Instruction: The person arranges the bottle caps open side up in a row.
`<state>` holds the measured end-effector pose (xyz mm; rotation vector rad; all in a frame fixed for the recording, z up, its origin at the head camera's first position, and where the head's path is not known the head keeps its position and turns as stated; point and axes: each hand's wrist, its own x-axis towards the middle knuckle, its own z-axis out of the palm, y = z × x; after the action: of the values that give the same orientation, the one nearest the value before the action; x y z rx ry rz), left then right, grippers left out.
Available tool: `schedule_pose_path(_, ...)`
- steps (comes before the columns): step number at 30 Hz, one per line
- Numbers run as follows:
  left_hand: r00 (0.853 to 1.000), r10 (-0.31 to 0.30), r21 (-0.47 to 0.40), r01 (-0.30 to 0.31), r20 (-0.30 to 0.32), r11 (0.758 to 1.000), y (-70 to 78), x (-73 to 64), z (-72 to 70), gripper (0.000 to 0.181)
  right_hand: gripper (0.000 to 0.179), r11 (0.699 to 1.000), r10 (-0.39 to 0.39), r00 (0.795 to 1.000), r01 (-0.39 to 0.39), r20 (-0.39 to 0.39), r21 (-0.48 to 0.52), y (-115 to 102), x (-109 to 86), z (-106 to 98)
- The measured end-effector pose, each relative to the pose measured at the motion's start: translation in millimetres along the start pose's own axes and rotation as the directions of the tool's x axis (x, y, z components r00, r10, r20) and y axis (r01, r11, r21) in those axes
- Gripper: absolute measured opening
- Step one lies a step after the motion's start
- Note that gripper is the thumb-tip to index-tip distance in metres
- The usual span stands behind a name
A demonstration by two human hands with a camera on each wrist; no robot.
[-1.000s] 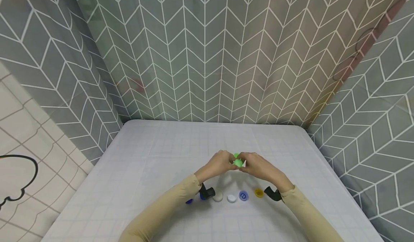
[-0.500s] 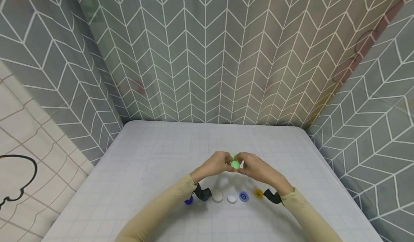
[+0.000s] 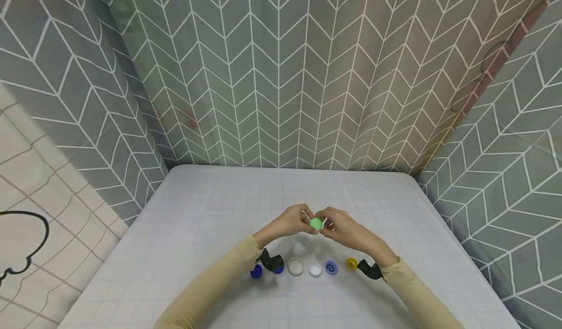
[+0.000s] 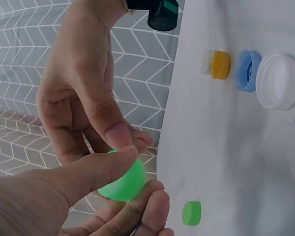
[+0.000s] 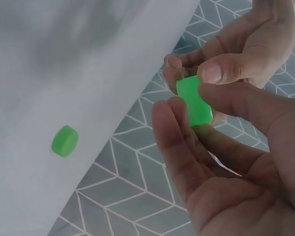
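A bright green bottle cap (image 3: 316,223) is held up over the table, between both hands. My left hand (image 3: 291,220) pinches it with thumb and fingers; in the left wrist view the cap (image 4: 125,182) shows a rounded face. My right hand (image 3: 347,227) has thumb and fingertips at its edge, seen in the right wrist view, where the cap (image 5: 194,101) shows its side. Left thumb and right fingers partly cover it. Another green cap (image 5: 65,141) stands on edge on the table, hidden behind the hands in the head view.
Nearer me lies a row of caps on the white table (image 3: 210,207): dark blue (image 3: 256,271), off-white (image 3: 295,267), white (image 3: 314,270), light blue (image 3: 331,267) and yellow (image 3: 351,263). A clear piece adjoins the yellow cap in the left wrist view. Patterned curtains (image 3: 281,75) surround the table.
Held green cap and left hand have shifted slightly left. The right fingertips have followed a little, while the forearm stays nearly in place. The green cap on the table has become hidden behind the hands.
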<state>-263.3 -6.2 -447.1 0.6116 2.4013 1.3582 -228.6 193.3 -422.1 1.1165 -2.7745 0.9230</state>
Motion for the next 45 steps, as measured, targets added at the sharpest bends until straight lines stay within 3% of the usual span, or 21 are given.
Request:
schedule_pose_path(10, 0.999, 0.028, -0.015, -0.028, -0.014, 0.999, -3.3, -0.3, -1.1, 0.028, 0.017, 1.0, 0.023, 0.999, -0.022, -0.026, 0.018, 0.5, -0.4, 3.4)
schedule_pose_path(19, 0.999, 0.033, -0.007, -0.033, -0.018, 0.999, -0.8, -0.5, -2.4, 0.025, 0.012, 0.999, 0.005, 0.996, -0.008, -0.085, -0.043, 3.4, 0.7, 3.8)
schedule_pose_path(25, 0.999, 0.035, 0.007, -0.035, -0.031, 0.999, -1.9, -1.3, -1.7, 0.021, 0.015, 1.0, 0.009, 0.997, -0.011, -0.071, -0.025, 3.4, -1.3, 3.9)
schedule_pose_path(33, 0.998, 0.055, -0.017, -0.055, -0.024, 0.998, 1.3, -4.9, -1.7, 0.034, 0.017, 1.0, -0.008, 0.998, 0.008, -0.056, -0.005, 3.7, -3.0, 4.5)
schedule_pose_path(40, 0.994, 0.099, 0.114, -0.094, -0.046, 0.989, 4.5, -6.2, 0.2, 0.038, 0.029, 1.0, 0.002, 0.998, -0.002, -0.056, -0.001, 3.3, -2.8, 4.1)
schedule_pose_path(45, 0.991, 0.127, 0.145, -0.118, -0.052, 0.982, 3.9, -6.7, 2.8, 0.036, 0.031, 0.998, 0.038, 0.998, -0.04, -0.055, -0.038, 3.2, -4.9, 4.5)
